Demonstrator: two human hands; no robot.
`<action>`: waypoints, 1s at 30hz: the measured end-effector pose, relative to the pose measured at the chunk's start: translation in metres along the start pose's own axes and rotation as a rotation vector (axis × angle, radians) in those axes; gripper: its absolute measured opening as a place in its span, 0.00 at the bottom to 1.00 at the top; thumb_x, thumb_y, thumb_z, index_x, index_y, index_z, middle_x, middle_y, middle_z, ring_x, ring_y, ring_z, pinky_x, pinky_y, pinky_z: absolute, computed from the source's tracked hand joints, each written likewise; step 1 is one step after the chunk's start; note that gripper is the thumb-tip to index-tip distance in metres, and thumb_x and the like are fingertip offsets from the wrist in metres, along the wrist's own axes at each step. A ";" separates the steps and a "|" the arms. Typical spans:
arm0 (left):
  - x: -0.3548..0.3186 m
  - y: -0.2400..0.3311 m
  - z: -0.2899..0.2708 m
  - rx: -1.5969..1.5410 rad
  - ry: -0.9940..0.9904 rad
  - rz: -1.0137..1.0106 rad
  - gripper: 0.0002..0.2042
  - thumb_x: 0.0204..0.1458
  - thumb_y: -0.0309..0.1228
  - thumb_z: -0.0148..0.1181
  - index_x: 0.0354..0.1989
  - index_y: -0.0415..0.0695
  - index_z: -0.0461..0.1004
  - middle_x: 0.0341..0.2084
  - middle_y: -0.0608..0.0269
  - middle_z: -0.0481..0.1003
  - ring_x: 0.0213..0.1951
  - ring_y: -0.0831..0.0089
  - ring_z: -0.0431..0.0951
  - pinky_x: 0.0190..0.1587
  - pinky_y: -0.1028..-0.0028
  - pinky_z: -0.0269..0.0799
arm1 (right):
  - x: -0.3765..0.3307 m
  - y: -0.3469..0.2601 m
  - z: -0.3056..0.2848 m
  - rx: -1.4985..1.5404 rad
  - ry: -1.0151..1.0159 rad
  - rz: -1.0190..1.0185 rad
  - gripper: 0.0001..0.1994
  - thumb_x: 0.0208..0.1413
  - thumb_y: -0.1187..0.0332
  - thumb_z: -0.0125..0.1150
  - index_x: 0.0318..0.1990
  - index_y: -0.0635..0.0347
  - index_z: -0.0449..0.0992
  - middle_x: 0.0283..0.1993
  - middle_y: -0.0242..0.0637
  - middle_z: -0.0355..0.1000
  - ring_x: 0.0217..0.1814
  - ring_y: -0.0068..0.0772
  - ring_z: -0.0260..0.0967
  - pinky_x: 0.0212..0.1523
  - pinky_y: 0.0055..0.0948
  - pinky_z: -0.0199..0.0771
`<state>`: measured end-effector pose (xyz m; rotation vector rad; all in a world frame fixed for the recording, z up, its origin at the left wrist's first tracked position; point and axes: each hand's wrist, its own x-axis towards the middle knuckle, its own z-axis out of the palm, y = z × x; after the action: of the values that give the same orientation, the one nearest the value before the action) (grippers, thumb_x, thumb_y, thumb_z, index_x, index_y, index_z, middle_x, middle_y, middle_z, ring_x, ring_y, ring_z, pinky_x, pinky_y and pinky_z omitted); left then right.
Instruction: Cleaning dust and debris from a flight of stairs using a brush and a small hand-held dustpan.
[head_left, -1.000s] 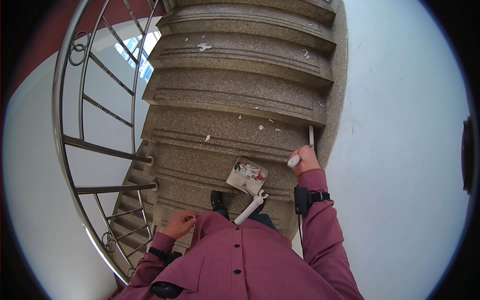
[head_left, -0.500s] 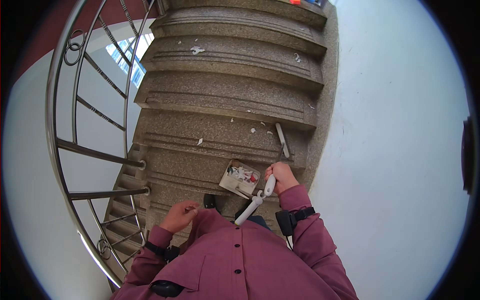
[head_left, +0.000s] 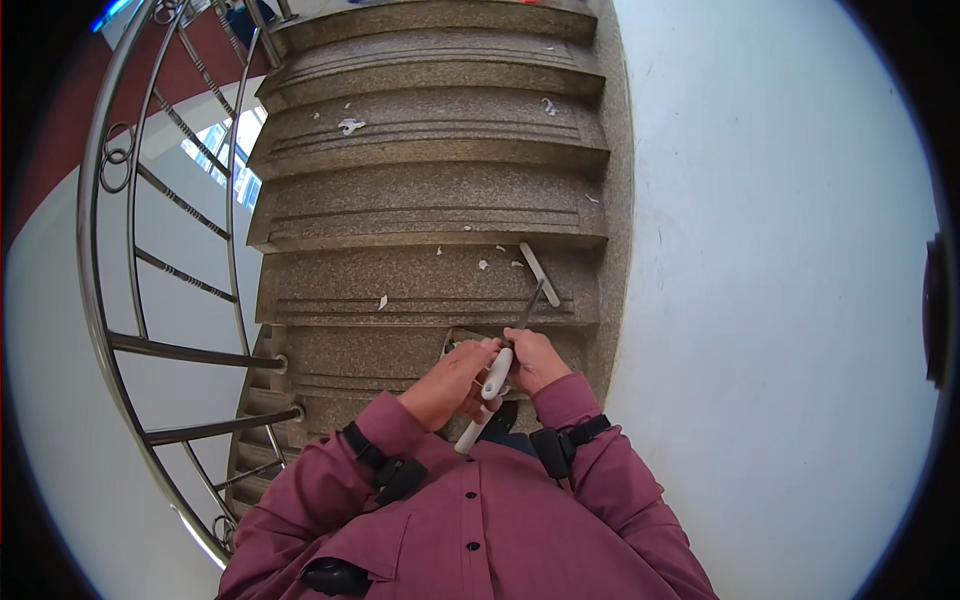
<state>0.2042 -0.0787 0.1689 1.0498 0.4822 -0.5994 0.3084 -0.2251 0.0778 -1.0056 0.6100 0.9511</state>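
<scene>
Left hand (head_left: pixel 450 381) swings in beside the right hand (head_left: pixel 538 360), which grips a brush (head_left: pixel 538 271); left's hold is unclear, white scraps (head_left: pixel 351 126) still litter stairs (head_left: pixel 430 190).

The left hand (head_left: pixel 452 382) hides much of the box (head_left: pixel 449 342); the view's upper edge crops the railing (head_left: pixel 92 230).

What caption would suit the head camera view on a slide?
Right hand holds a white-handled tool, left hand beside it, above speckled steps with white scraps.
</scene>
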 end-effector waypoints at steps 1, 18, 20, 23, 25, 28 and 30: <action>0.006 0.001 0.005 -0.094 0.000 -0.049 0.21 0.69 0.44 0.47 0.64 0.47 0.63 0.37 0.61 0.76 0.32 0.71 0.79 0.31 0.70 0.77 | 0.001 0.002 -0.002 -0.043 -0.018 -0.018 0.12 0.68 0.65 0.48 0.42 0.68 0.69 0.33 0.42 0.71 0.34 0.39 0.70 0.37 0.39 0.73; -0.007 -0.025 -0.053 0.084 0.004 -0.073 0.25 0.53 0.20 0.53 0.62 0.37 0.67 0.20 0.69 0.68 0.18 0.80 0.68 0.15 0.75 0.64 | -0.025 0.046 -0.048 -0.535 0.010 -0.269 0.20 0.69 0.47 0.48 0.52 0.54 0.70 0.37 0.29 0.69 0.36 0.22 0.68 0.36 0.24 0.70; -0.022 -0.025 -0.054 0.086 0.033 -0.084 0.28 0.53 0.20 0.56 0.66 0.36 0.63 0.20 0.70 0.67 0.18 0.81 0.67 0.17 0.76 0.64 | -0.034 0.045 -0.047 -0.526 0.027 -0.200 0.23 0.68 0.44 0.48 0.52 0.55 0.70 0.39 0.30 0.68 0.37 0.23 0.69 0.37 0.25 0.70; -0.047 -0.039 -0.070 0.086 0.030 -0.046 0.31 0.53 0.20 0.57 0.69 0.37 0.60 0.21 0.70 0.66 0.18 0.81 0.67 0.18 0.77 0.65 | -0.053 0.045 -0.033 -0.575 0.032 -0.121 0.26 0.66 0.40 0.48 0.54 0.55 0.68 0.43 0.34 0.68 0.39 0.27 0.69 0.38 0.30 0.72; -0.072 -0.042 -0.078 0.061 0.037 -0.051 0.32 0.56 0.20 0.56 0.71 0.38 0.57 0.21 0.70 0.66 0.19 0.81 0.67 0.19 0.77 0.65 | -0.066 0.043 -0.024 -0.638 0.024 -0.112 0.28 0.66 0.38 0.48 0.55 0.54 0.67 0.46 0.35 0.67 0.39 0.30 0.69 0.39 0.32 0.73; -0.117 -0.046 -0.085 0.020 0.064 -0.069 0.29 0.62 0.24 0.53 0.73 0.41 0.56 0.25 0.67 0.69 0.20 0.80 0.67 0.21 0.76 0.64 | -0.076 0.041 -0.017 -0.696 -0.008 0.050 0.28 0.65 0.38 0.50 0.57 0.52 0.65 0.51 0.39 0.66 0.42 0.36 0.71 0.41 0.39 0.76; -0.150 -0.057 -0.091 0.047 0.134 -0.071 0.29 0.63 0.24 0.53 0.73 0.42 0.56 0.24 0.68 0.68 0.20 0.80 0.66 0.21 0.76 0.64 | -0.074 0.049 -0.022 -0.648 0.000 0.110 0.26 0.65 0.40 0.53 0.56 0.52 0.65 0.49 0.41 0.69 0.44 0.39 0.74 0.44 0.44 0.78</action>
<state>0.0474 0.0167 0.1876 1.1259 0.6276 -0.6082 0.2297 -0.2623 0.1068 -1.5538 0.3580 1.2844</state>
